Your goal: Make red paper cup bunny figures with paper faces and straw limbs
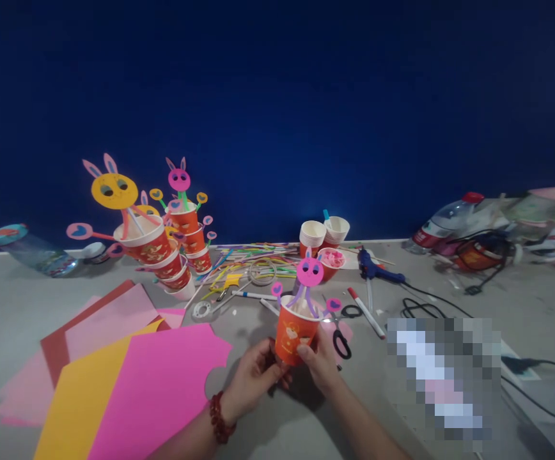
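An orange-red paper cup is held a little above the table in front of me. A pink paper rabbit head stands over its rim on purple pipe-cleaner stems, with a small pink disc on a stem at either side. My right hand grips the cup's right side, thumb on the front. At the lower left of the base, my left hand has its fingers curled against the cup; a red bead bracelet is on that wrist. Scissors with black handles lie just right of the cup, partly hidden.
Stacked rabbit cups stand back left. Coloured paper sheets cover the front left. Pipe cleaners, plain cups and a blue glue gun with its cable lie behind. A red marker and a bottle are right.
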`<control>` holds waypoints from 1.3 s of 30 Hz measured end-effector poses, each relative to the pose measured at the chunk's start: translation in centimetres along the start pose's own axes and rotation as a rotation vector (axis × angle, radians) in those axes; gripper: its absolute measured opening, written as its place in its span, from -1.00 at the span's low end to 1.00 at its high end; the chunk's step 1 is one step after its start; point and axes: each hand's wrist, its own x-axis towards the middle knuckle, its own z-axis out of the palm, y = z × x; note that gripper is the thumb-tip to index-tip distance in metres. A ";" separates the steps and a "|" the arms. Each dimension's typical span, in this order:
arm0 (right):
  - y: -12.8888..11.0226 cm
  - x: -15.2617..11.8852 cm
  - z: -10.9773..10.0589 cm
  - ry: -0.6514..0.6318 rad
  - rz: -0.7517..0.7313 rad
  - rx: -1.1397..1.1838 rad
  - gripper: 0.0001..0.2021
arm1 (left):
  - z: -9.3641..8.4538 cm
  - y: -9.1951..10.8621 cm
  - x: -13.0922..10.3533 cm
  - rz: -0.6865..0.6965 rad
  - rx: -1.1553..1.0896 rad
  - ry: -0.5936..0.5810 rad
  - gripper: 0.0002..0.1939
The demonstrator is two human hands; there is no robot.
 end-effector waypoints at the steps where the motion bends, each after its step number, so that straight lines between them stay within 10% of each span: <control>1: 0.0 0.0 0.0 0.005 -0.005 -0.001 -0.45 | 0.0 0.1 -0.1 -0.004 -0.002 -0.003 -0.52; 39: 1.9 -0.9 -0.7 0.005 -0.063 -0.096 -0.42 | 0.1 -2.1 0.2 0.161 0.066 0.136 -0.52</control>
